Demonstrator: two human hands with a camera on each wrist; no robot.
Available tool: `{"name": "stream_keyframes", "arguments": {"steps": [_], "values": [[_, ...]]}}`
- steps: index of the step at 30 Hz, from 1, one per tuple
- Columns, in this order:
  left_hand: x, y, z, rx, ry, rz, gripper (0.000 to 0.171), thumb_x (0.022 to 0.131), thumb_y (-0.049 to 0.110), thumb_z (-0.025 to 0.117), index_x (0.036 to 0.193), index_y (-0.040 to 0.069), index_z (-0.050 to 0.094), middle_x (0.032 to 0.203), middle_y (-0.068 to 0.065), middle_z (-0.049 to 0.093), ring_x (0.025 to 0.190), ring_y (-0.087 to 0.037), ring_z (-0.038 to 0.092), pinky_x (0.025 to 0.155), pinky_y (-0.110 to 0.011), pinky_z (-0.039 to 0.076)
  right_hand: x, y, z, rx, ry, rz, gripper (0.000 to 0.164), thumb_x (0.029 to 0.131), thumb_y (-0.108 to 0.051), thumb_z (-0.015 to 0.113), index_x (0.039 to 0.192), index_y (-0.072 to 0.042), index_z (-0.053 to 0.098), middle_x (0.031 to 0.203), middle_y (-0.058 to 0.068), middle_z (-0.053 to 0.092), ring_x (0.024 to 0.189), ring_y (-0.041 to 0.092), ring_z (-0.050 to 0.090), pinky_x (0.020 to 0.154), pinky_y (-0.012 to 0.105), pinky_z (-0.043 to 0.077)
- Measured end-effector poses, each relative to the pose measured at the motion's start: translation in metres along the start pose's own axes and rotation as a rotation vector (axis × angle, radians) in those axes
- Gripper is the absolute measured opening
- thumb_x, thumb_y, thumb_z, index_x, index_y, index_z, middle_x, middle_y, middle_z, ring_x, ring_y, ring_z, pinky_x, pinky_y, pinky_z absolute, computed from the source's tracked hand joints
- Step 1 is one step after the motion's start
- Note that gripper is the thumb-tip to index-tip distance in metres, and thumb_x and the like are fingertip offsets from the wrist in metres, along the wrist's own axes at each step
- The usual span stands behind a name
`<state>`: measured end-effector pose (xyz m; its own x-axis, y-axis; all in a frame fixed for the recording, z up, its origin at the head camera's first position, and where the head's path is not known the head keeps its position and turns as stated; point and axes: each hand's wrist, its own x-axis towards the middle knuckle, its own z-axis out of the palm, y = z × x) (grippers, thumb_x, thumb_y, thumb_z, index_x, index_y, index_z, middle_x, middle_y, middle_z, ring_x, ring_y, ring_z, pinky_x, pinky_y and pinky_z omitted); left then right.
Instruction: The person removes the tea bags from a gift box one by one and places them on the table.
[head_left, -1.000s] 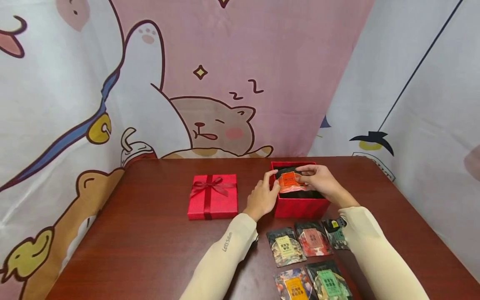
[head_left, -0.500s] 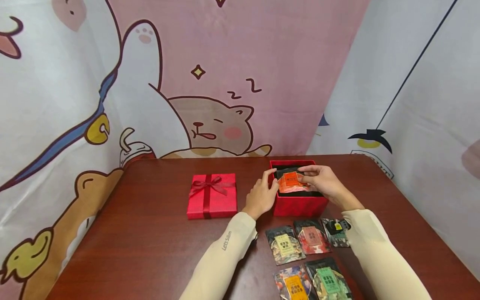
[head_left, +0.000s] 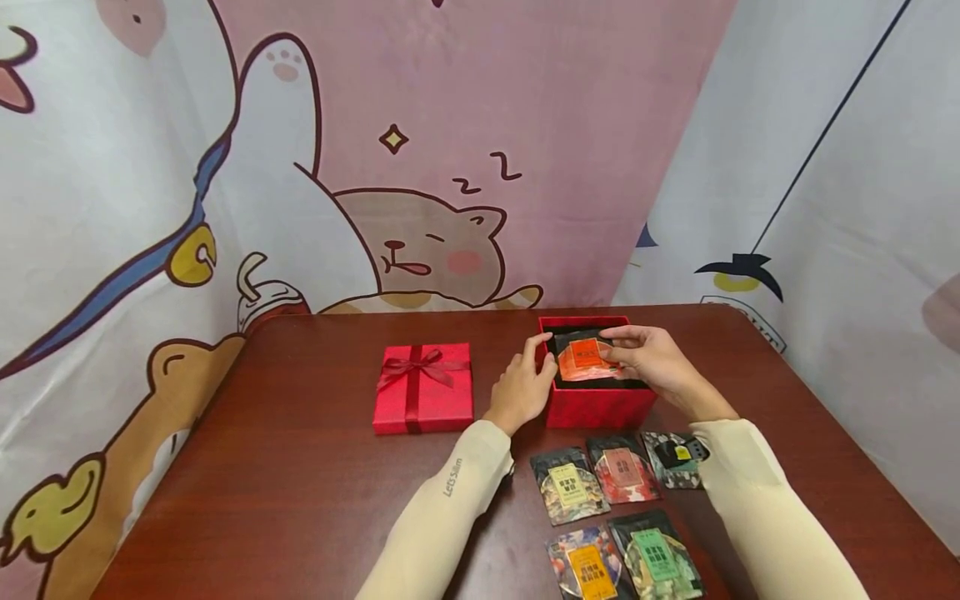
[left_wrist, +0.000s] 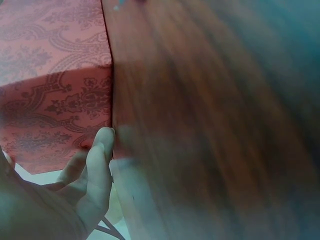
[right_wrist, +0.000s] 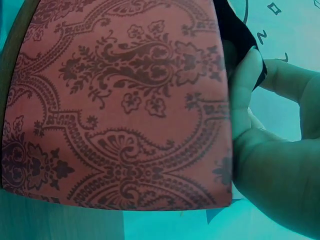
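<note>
An open red gift box (head_left: pixel 600 410) with a dark inside stands at the table's right of centre. My right hand (head_left: pixel 663 367) pinches a black pouch (head_left: pixel 588 357) with an orange label, tilted at the box's mouth between its walls. My left hand (head_left: pixel 519 390) grips the box's left wall, fingers along the rim near the pouch's left edge. In the left wrist view, fingertips (left_wrist: pixel 104 137) rest at the edge of the patterned box wall (left_wrist: pixel 50 110). The right wrist view shows the pouch's dark edge (right_wrist: pixel 242 37) between thumb and finger above the wall; the rest is hidden.
A red lid (head_left: pixel 392 410) with a ribbon bow lies left of the box. In front lie several label-bearing pouches, among them a yellow-labelled one (head_left: pixel 567 486), a pink-labelled one (head_left: pixel 622 468) and a green-labelled one (head_left: pixel 656 556). My right sleeve (head_left: pixel 772 500) partly covers another pouch.
The right hand has shifted the orange-labelled pouch slightly to the right within the box's mouth. The left hand keeps its grip on the box, and the head view has moved a little.
</note>
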<state>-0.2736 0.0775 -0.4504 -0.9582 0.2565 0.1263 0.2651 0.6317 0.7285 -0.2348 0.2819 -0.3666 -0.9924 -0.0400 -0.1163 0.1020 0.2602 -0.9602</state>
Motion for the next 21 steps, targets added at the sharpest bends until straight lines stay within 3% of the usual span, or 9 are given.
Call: {"name": "stream_keyframes", "arguments": {"steps": [8, 21], "values": [[0.001, 0.001, 0.001, 0.001, -0.002, -0.005, 0.047, 0.101, 0.054, 0.029, 0.148, 0.050, 0.030, 0.118, -0.006, 0.061, 0.093, -0.029, 0.064, 0.079, -0.050, 0.050, -0.008, -0.006, -0.001, -0.034, 0.012, 0.011, 0.051, 0.096, -0.010, 0.063, 0.139, 0.010, 0.046, 0.102, 0.002, 0.067, 0.082, 0.008, 0.062, 0.069, 0.025, 0.056], [0.000, 0.002, -0.001, 0.010, -0.007, -0.017, 0.047, 0.102, 0.053, 0.031, 0.148, 0.049, 0.030, 0.118, -0.007, 0.061, 0.094, -0.029, 0.064, 0.079, -0.049, 0.050, -0.020, -0.005, -0.004, -0.010, -0.021, -0.005, 0.051, 0.096, -0.009, 0.063, 0.139, 0.013, 0.044, 0.100, -0.003, 0.071, 0.083, 0.007, 0.065, 0.068, 0.025, 0.056]]}}
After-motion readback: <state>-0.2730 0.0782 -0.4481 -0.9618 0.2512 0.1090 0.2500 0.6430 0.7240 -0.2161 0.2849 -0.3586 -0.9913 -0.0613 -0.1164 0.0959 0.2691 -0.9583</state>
